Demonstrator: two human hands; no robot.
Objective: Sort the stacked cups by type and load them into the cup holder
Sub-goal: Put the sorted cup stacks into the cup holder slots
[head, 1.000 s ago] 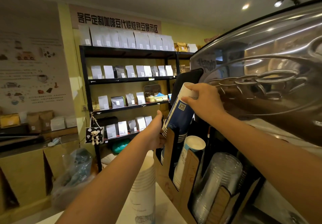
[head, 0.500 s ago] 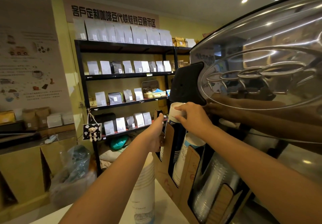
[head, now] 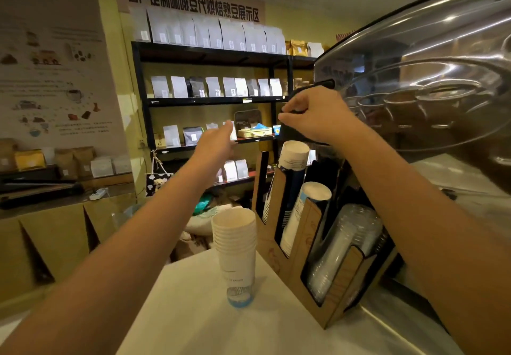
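Blue cups (head: 287, 177) now sit in the holder (head: 301, 247); both hands have lifted off, right hand (head: 315, 114) loosely curled above them, left hand (head: 218, 140) open, empty.

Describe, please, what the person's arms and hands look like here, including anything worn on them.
Both forearms are bare along all that shows: no sleeves, watch, bracelet or gloves. The left hand is motion-blurred, so rings cannot be ruled out there. The right hand shows no ring or marking on its back or knuckles.
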